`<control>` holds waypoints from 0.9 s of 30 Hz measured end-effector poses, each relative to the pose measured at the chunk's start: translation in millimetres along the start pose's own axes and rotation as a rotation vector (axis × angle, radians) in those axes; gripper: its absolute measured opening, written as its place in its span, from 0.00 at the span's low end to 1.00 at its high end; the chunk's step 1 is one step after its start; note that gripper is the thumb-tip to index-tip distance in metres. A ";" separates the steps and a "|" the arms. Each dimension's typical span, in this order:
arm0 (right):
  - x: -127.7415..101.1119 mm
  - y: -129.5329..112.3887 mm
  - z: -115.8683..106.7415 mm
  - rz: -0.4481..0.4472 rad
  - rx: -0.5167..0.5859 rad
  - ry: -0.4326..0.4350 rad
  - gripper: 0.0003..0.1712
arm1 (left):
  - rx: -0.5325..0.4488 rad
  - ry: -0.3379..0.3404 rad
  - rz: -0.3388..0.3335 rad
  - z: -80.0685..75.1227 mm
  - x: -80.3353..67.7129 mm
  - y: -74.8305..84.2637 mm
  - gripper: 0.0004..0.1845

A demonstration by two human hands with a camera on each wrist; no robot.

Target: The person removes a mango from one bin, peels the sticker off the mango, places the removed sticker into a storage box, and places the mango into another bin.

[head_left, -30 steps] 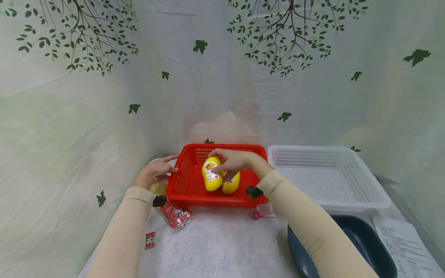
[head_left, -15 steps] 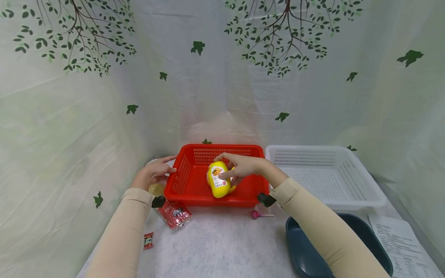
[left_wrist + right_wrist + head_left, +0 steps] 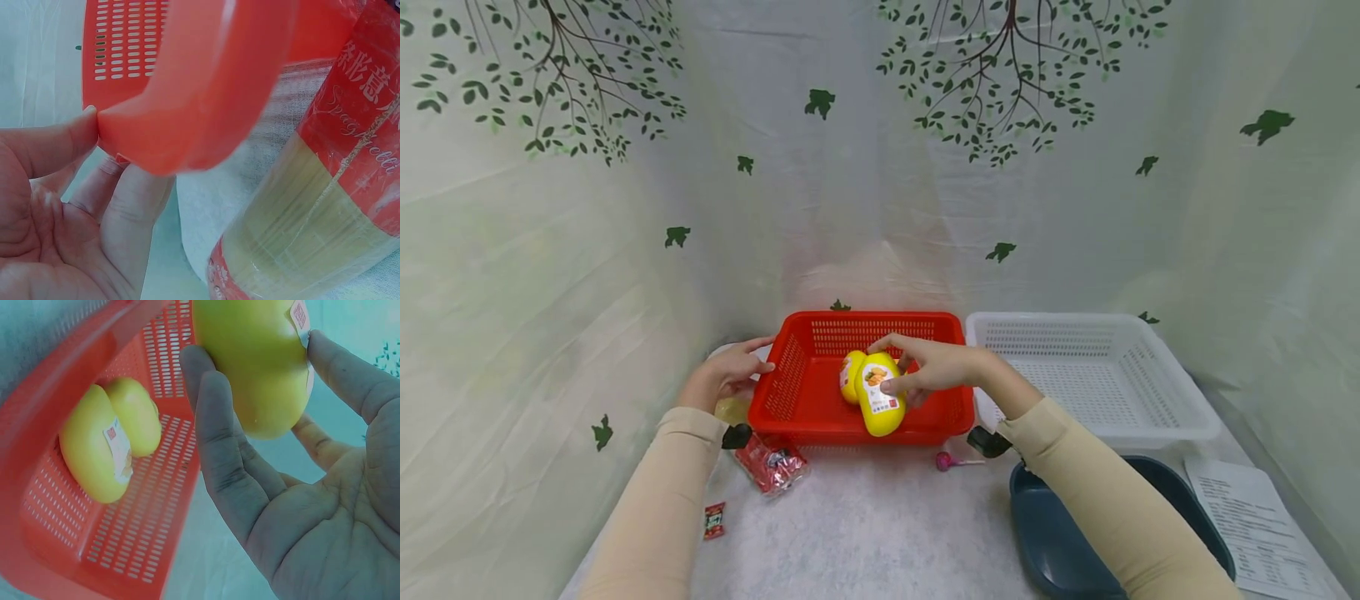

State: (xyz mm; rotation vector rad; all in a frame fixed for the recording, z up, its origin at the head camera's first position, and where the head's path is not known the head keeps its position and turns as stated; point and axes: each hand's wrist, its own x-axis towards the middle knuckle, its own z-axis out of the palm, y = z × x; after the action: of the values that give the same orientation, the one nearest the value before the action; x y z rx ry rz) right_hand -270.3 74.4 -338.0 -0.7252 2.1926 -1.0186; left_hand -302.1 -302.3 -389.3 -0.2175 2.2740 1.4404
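Yellow and bottle-shaped, the labelled container (image 3: 878, 403) is pinched in the right hand (image 3: 942, 367), fingers curled over its top and the thumb against its label side; in the right wrist view the fingertips (image 3: 199, 361) press one flank and the thumb the other, with the palm open below it. It hangs tilted over the near wall of the red basket (image 3: 797, 410), its lower end level with that rim. A second yellow container (image 3: 849, 375) lies on the basket floor just behind it, touching or nearly so; the head view cannot settle which.

At the basket's left edge the left hand (image 3: 730, 375) rests with relaxed fingers, thumb tip (image 3: 87, 119) against the red rim and fingers underneath it. A spaghetti packet (image 3: 325, 187) lies on the desk just beside that hand, partly under the basket's left corner.

Along the desk's near side the open cloth runs wide between a small red sachet (image 3: 713, 519) at the left, a pink lollipop (image 3: 946, 461) close to the basket's front wall, and a dark blue basin (image 3: 1060, 550) at the near right corner. A white basket (image 3: 1090, 375) stands right of the red one, walls almost touching.
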 end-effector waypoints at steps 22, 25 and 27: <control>-48.5 13.1 29.0 -0.029 -0.023 0.052 0.39 | 0.026 -0.007 0.006 0.6 1.9 -0.1 0.40; -52.9 17.6 37.0 -0.031 -0.013 0.053 0.39 | 0.033 -0.011 0.006 0.9 1.5 -0.7 0.40; -55.1 20.3 44.0 -0.032 -0.002 0.044 0.39 | 0.037 -0.016 0.008 1.1 0.9 -1.1 0.40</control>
State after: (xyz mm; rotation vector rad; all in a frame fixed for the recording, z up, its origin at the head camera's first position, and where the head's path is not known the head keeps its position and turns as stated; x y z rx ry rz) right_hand -206.7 102.8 -361.1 -0.7478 2.2258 -1.0584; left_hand -302.2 -301.8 -391.0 -0.1854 2.2896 1.3974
